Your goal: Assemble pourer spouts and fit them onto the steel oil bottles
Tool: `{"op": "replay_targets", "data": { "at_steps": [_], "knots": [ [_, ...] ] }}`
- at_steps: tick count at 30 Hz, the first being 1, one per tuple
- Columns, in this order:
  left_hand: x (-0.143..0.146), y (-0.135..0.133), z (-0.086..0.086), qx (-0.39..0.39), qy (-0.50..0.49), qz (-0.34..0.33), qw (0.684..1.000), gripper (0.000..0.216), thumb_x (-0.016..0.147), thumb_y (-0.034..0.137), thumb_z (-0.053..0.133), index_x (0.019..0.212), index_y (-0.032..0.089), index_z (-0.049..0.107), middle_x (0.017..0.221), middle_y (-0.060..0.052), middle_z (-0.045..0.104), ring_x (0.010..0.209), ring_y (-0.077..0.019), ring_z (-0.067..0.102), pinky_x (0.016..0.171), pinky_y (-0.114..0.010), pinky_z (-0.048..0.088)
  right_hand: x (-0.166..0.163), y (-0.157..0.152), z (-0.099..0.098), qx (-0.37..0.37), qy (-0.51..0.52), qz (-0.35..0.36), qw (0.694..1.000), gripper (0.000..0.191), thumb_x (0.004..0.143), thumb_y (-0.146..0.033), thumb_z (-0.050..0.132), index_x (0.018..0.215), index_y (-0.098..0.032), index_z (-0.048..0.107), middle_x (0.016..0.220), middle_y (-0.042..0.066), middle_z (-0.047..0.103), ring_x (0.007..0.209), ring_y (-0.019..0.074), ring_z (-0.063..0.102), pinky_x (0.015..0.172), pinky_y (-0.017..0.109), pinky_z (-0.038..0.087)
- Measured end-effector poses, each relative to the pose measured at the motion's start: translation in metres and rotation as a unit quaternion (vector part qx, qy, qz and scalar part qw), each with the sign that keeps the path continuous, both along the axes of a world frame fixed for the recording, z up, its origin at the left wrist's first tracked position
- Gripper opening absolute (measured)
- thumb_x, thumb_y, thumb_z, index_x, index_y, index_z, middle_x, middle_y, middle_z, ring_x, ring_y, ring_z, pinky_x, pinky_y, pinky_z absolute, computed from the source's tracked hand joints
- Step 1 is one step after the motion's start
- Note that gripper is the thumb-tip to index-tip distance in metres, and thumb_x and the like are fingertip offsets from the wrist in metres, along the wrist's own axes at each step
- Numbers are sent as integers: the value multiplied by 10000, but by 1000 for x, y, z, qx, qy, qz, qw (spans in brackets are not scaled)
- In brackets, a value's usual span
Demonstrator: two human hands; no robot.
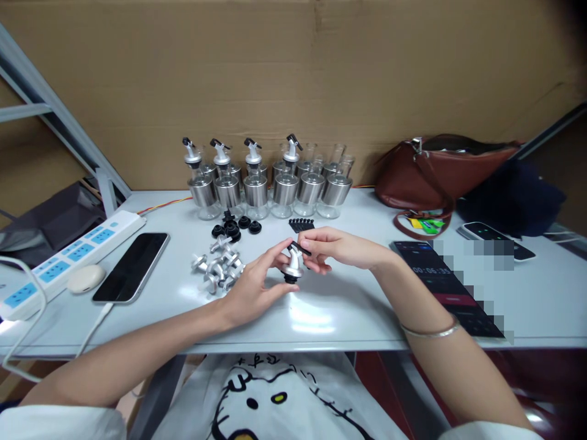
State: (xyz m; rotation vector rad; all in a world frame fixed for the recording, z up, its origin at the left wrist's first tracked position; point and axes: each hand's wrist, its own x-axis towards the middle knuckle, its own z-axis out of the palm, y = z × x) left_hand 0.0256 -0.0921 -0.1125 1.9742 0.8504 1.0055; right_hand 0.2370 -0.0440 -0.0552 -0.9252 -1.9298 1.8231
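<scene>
Between thumb and fingers, my left hand (257, 281) grips a silver pour spout (294, 261) with a black rubber stopper at its base. My right hand (328, 247) pinches the small black flip cap (300, 247) at the spout's top. Left of my hands lies a pile of silver spout bodies (220, 266). Behind that pile are several black rubber stoppers (233, 230). A row of small black caps (301, 224) lies just beyond my right hand.
Glass bottles with steel sleeves (255, 190) stand in rows at the back, several topped with spouts. On the left are a power strip (68, 260), a phone (132, 266) and a white round case (86, 278). To the right are another phone (440, 281) and a brown bag (440, 174).
</scene>
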Motion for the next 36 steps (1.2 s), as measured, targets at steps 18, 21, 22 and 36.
{"op": "replay_targets", "data": {
  "at_steps": [18, 21, 22, 36],
  "knots": [
    [-2, -1, -2, 38, 12, -48, 998, 658, 839, 288, 642, 1426, 258, 345, 1093, -78, 653, 962, -177, 638, 733, -274, 607, 13, 6, -2, -41, 9, 95, 995, 413, 835, -492, 612, 707, -103, 669, 498, -1, 612, 455, 90, 532, 550, 250, 431],
    [-3, -1, -3, 52, 19, -45, 997, 660, 847, 287, 634, 1434, 267, 333, 1113, -81, 654, 975, -181, 643, 718, -259, 611, 14, 8, -4, -33, 17, 98, 994, 402, 842, -464, 615, 673, -101, 650, 455, -36, 543, 397, 58, 461, 491, 224, 366],
    [-3, -1, -4, 56, 18, -44, 997, 660, 847, 286, 635, 1434, 271, 333, 1118, -82, 654, 977, -182, 645, 714, -257, 611, 14, 8, -4, -30, 18, 98, 995, 403, 846, -462, 613, 669, -101, 644, 452, -42, 530, 391, 52, 447, 481, 219, 350],
    [-3, -1, -5, 114, 13, -38, 993, 678, 852, 281, 640, 1448, 297, 317, 1123, -83, 667, 991, -184, 660, 763, -268, 612, 16, 6, -1, -16, 13, 143, 990, 395, 904, -453, 543, 736, -104, 620, 559, -25, 550, 527, 67, 495, 594, 228, 424]
  ]
}}
